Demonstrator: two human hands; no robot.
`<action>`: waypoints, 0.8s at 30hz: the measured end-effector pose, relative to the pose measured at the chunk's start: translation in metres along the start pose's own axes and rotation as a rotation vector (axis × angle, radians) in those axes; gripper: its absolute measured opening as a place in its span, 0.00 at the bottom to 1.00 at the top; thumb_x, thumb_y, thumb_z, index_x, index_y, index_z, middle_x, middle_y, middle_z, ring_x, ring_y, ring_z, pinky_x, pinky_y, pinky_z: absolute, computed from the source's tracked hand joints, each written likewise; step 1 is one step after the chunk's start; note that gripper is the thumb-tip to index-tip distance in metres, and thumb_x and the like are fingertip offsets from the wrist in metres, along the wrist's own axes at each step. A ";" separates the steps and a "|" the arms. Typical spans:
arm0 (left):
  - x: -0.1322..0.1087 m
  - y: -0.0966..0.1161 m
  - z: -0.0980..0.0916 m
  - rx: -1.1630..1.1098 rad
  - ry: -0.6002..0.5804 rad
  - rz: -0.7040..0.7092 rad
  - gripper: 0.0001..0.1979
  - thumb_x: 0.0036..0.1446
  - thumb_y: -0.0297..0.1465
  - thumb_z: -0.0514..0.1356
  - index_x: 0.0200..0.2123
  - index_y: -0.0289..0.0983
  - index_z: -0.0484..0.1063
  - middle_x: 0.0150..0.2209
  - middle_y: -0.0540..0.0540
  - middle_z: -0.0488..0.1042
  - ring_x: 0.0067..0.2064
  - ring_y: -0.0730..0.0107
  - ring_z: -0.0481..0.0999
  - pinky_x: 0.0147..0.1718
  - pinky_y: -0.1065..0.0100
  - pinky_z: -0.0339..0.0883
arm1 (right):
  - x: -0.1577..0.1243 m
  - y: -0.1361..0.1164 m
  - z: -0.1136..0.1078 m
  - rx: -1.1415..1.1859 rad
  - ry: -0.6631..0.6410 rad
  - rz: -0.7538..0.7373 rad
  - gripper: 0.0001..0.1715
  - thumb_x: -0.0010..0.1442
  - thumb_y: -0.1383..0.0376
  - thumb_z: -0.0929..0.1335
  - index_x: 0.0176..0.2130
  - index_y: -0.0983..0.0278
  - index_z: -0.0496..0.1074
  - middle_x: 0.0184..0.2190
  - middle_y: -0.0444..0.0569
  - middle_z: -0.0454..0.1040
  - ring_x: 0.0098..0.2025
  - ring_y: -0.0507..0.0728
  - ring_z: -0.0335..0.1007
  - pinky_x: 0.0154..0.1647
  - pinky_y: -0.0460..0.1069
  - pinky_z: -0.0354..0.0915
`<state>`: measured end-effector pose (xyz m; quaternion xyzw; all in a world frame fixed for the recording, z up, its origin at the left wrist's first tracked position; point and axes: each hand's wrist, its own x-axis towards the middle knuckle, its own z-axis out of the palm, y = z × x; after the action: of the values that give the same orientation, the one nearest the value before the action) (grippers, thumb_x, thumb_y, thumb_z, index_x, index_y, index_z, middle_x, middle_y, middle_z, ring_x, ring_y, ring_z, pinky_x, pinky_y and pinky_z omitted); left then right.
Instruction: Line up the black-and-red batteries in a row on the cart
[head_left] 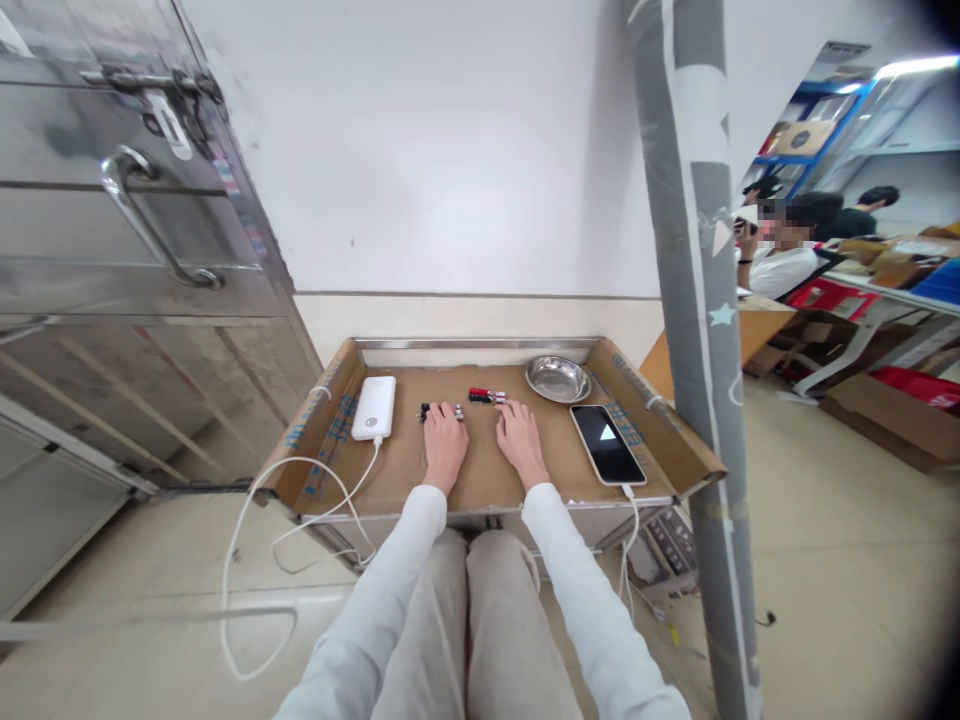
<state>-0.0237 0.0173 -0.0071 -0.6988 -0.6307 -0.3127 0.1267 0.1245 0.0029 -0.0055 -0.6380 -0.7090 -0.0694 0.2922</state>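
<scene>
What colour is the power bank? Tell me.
The power bank is white, best seen in the head view.

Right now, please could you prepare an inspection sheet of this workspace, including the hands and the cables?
Surface: brown cardboard on the table.
Work things: dark pen-like items, partly hidden; red and black pen-like items.
Clutter: white power bank, left; phone and metal dish, right.
Hands: left hand over the dark items, grip unclear; right hand at the red and black ones, contact unclear.
Cables: power bank cable and phone cable, both hanging off the table.
Surroundings: metal door left, white wall ahead, patterned pole and people right.
</scene>
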 end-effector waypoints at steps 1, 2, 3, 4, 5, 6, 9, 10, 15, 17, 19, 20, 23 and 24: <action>0.000 0.000 0.000 -0.002 0.000 0.001 0.07 0.58 0.26 0.47 0.38 0.33 0.63 0.38 0.36 0.68 0.42 0.56 0.69 0.41 0.59 0.65 | 0.000 0.000 0.000 -0.001 0.001 -0.007 0.19 0.59 0.73 0.58 0.48 0.64 0.67 0.48 0.55 0.68 0.48 0.59 0.61 0.49 0.54 0.58; 0.000 0.000 0.000 -0.005 -0.002 0.008 0.07 0.58 0.26 0.47 0.38 0.33 0.63 0.39 0.36 0.67 0.42 0.56 0.69 0.41 0.58 0.65 | 0.000 0.000 0.000 -0.003 0.005 -0.010 0.19 0.59 0.73 0.58 0.48 0.64 0.67 0.48 0.55 0.68 0.47 0.59 0.61 0.49 0.54 0.58; 0.000 0.001 0.000 -0.010 -0.011 0.024 0.08 0.58 0.25 0.47 0.38 0.33 0.63 0.39 0.36 0.67 0.42 0.56 0.69 0.41 0.58 0.65 | 0.001 0.000 0.001 -0.006 0.010 -0.007 0.19 0.59 0.73 0.58 0.49 0.64 0.66 0.47 0.55 0.68 0.47 0.59 0.61 0.49 0.54 0.58; 0.000 0.001 0.000 -0.016 -0.025 0.047 0.08 0.58 0.25 0.47 0.39 0.33 0.64 0.39 0.36 0.67 0.42 0.56 0.69 0.41 0.58 0.65 | 0.001 0.001 0.002 -0.012 0.015 0.000 0.19 0.59 0.73 0.58 0.49 0.64 0.66 0.47 0.55 0.68 0.47 0.60 0.61 0.48 0.54 0.58; 0.001 0.003 0.000 -0.024 -0.046 0.073 0.08 0.57 0.24 0.48 0.39 0.33 0.64 0.39 0.36 0.67 0.42 0.56 0.69 0.42 0.58 0.64 | 0.002 0.002 0.003 -0.019 0.015 0.006 0.19 0.59 0.72 0.58 0.48 0.65 0.66 0.46 0.55 0.68 0.46 0.60 0.61 0.48 0.54 0.58; 0.002 0.004 0.000 -0.033 -0.072 0.099 0.08 0.57 0.24 0.48 0.39 0.33 0.64 0.40 0.36 0.67 0.42 0.55 0.68 0.42 0.58 0.64 | 0.003 0.003 0.005 -0.027 0.013 0.011 0.18 0.59 0.72 0.58 0.47 0.64 0.66 0.45 0.55 0.68 0.46 0.60 0.61 0.47 0.54 0.58; 0.006 0.011 0.002 -0.059 -0.139 0.161 0.11 0.57 0.23 0.48 0.42 0.33 0.65 0.42 0.36 0.67 0.44 0.54 0.67 0.44 0.56 0.63 | 0.007 0.005 0.009 -0.055 0.001 0.001 0.14 0.60 0.71 0.59 0.43 0.64 0.68 0.41 0.54 0.69 0.44 0.60 0.61 0.46 0.53 0.57; 0.008 0.013 0.003 -0.060 -0.148 0.173 0.12 0.58 0.23 0.47 0.44 0.33 0.64 0.43 0.36 0.67 0.45 0.54 0.67 0.44 0.56 0.62 | 0.008 0.005 0.010 -0.063 0.002 -0.007 0.13 0.60 0.71 0.59 0.42 0.64 0.68 0.40 0.54 0.69 0.43 0.60 0.61 0.45 0.53 0.57; 0.017 0.024 0.015 -0.010 -0.155 0.181 0.13 0.60 0.24 0.45 0.45 0.34 0.65 0.43 0.37 0.68 0.45 0.54 0.66 0.44 0.54 0.61 | 0.012 0.006 0.012 -0.111 0.029 0.030 0.11 0.61 0.69 0.59 0.42 0.65 0.67 0.39 0.55 0.69 0.43 0.60 0.61 0.44 0.54 0.57; 0.019 0.025 0.019 -0.003 -0.156 0.179 0.12 0.61 0.25 0.45 0.43 0.35 0.66 0.41 0.38 0.68 0.45 0.54 0.66 0.44 0.55 0.61 | 0.012 0.006 0.012 -0.138 0.041 0.074 0.10 0.61 0.67 0.59 0.41 0.66 0.67 0.38 0.56 0.69 0.42 0.61 0.61 0.43 0.54 0.57; 0.020 0.025 0.021 -0.013 -0.156 0.196 0.11 0.62 0.27 0.46 0.42 0.36 0.66 0.41 0.38 0.68 0.45 0.54 0.66 0.44 0.55 0.60 | 0.012 0.006 0.011 -0.156 0.039 0.087 0.10 0.62 0.67 0.59 0.39 0.66 0.68 0.37 0.56 0.69 0.41 0.61 0.61 0.43 0.53 0.57; 0.020 0.025 0.021 -0.023 -0.160 0.209 0.11 0.62 0.28 0.46 0.42 0.36 0.66 0.41 0.39 0.68 0.45 0.55 0.66 0.44 0.56 0.60 | 0.012 0.006 0.010 -0.156 0.031 0.080 0.10 0.62 0.67 0.59 0.39 0.65 0.68 0.37 0.55 0.69 0.41 0.60 0.61 0.43 0.53 0.57; 0.021 0.024 0.021 -0.052 -0.187 0.234 0.09 0.63 0.30 0.48 0.41 0.37 0.66 0.42 0.40 0.68 0.45 0.56 0.65 0.43 0.57 0.59 | 0.012 0.006 0.008 -0.133 -0.001 0.047 0.11 0.63 0.67 0.59 0.39 0.64 0.69 0.37 0.54 0.70 0.42 0.60 0.62 0.43 0.53 0.57; 0.021 0.024 0.021 -0.057 -0.199 0.236 0.09 0.63 0.31 0.48 0.41 0.37 0.66 0.42 0.40 0.69 0.45 0.56 0.66 0.43 0.57 0.59 | 0.012 0.006 0.008 -0.123 -0.009 0.039 0.11 0.64 0.67 0.59 0.39 0.64 0.69 0.37 0.54 0.70 0.42 0.60 0.62 0.43 0.53 0.56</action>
<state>0.0052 0.0418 -0.0054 -0.7989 -0.5445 -0.2428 0.0797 0.1276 0.0178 -0.0076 -0.6688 -0.6922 -0.1044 0.2504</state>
